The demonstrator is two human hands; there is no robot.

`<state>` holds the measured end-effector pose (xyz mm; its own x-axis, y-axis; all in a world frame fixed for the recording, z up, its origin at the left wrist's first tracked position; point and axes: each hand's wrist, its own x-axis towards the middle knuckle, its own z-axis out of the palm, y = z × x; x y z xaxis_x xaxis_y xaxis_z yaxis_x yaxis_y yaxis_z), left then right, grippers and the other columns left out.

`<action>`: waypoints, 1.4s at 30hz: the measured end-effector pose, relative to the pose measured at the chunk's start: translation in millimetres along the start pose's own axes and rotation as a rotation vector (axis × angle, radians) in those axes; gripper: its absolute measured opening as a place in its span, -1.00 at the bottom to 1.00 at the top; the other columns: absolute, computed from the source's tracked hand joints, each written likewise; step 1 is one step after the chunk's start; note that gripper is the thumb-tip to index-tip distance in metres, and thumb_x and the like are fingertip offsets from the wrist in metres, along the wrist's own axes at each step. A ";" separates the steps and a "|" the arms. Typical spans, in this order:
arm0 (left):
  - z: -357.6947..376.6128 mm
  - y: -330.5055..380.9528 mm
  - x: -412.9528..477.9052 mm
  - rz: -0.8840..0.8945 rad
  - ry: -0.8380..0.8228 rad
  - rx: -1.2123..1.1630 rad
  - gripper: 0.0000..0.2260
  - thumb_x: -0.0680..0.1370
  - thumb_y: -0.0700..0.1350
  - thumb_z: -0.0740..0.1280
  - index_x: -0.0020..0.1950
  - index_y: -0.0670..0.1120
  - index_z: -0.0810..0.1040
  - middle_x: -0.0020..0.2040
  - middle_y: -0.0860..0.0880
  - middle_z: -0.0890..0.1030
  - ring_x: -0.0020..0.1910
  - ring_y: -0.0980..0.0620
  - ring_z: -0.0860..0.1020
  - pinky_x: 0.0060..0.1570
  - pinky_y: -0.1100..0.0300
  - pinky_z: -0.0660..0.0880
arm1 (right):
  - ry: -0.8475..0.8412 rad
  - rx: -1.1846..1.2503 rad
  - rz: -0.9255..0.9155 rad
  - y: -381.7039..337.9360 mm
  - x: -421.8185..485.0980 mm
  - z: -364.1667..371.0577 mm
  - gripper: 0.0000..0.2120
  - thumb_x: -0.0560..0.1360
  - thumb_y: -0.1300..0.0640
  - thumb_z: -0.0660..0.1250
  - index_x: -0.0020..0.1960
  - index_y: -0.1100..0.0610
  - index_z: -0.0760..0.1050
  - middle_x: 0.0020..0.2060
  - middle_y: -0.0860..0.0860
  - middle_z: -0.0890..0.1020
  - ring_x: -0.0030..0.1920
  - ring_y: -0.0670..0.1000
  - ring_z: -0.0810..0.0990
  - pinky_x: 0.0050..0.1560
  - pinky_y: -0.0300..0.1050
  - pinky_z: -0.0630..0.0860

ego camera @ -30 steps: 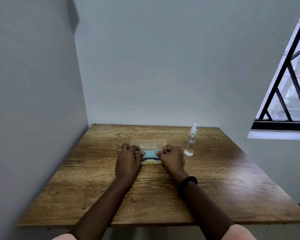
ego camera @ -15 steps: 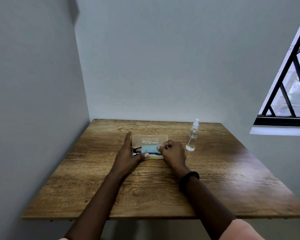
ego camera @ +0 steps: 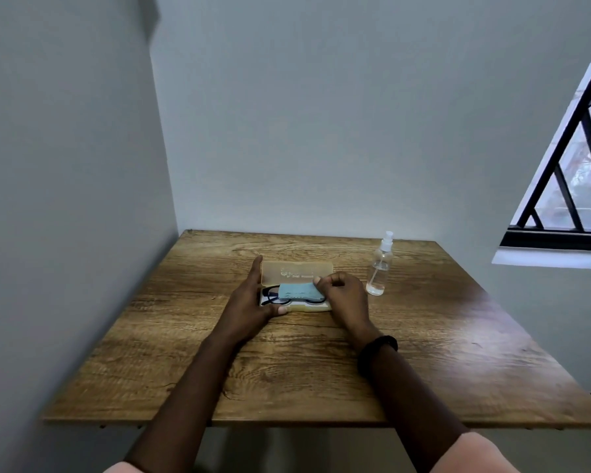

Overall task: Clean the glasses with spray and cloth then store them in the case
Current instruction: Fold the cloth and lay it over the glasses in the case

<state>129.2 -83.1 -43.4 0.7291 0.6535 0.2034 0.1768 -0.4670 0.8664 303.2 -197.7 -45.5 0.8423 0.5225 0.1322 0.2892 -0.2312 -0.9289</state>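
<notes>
You've got one wooden table (ego camera: 321, 363) in the corner, and on it one open case (ego camera: 296, 274), one pair of glasses (ego camera: 273, 297), one blue cloth (ego camera: 297, 290) and one spray bottle (ego camera: 378, 268) standing upright to the right. The case sits mid-table, long axis running left to right, lid laid back toward the wall. The glasses lie inside it the same way, cloth draped over them. Your left hand (ego camera: 249, 302) is spread flat against the case's left end; your right hand (ego camera: 343, 295) is curled, pinching the cloth's right edge.
</notes>
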 end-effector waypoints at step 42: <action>3.0 -8.0 -2.2 0.064 0.116 -0.027 -0.21 0.44 -0.06 0.60 0.59 0.10 0.29 0.25 0.19 0.58 0.17 0.26 0.59 0.20 0.23 0.56 | -0.428 -0.232 -0.290 11.5 -1.3 -33.4 -0.22 0.39 0.09 0.60 0.45 -0.09 0.23 0.19 -0.14 0.57 0.18 -0.12 0.60 0.08 -0.38 0.50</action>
<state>128.2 -82.6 -52.1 0.6569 0.6881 0.3082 0.1138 -0.4946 0.8616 320.7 -228.5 -44.8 0.4677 0.8666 0.1738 0.6143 -0.1773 -0.7689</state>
